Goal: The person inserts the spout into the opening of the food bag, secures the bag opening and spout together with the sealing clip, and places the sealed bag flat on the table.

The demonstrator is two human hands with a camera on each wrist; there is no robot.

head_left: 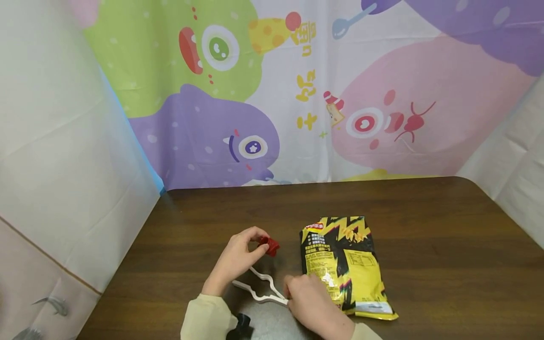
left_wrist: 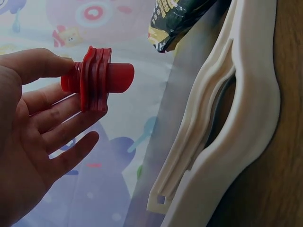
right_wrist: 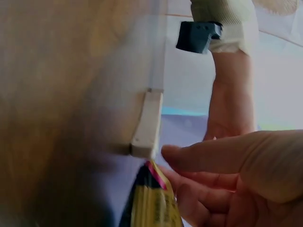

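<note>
My left hand (head_left: 236,257) pinches a red plastic spout (left_wrist: 97,78) between thumb and fingers, raised over the table. It has ridged flanges and a slant-cut tube. Below it, a long white bag clip (left_wrist: 253,90) lies with its two wavy arms spread in a V, hinge end toward my right hand. My right hand (head_left: 312,302) is right at that end, thumb tip close beside the clip (right_wrist: 147,127) and fingers loosely curled, with nothing showing between them. A yellow and black snack bag (head_left: 344,269) lies just beyond the right hand, its near-left edge partly hidden by it.
A brown wooden table (head_left: 446,255) spreads under everything. Behind it hangs a cartoon-printed cloth (head_left: 297,156), with pale cloth (head_left: 63,141) at the left side. A grey surface (head_left: 272,321) shows at the front, next to the black wrist camera (head_left: 241,326).
</note>
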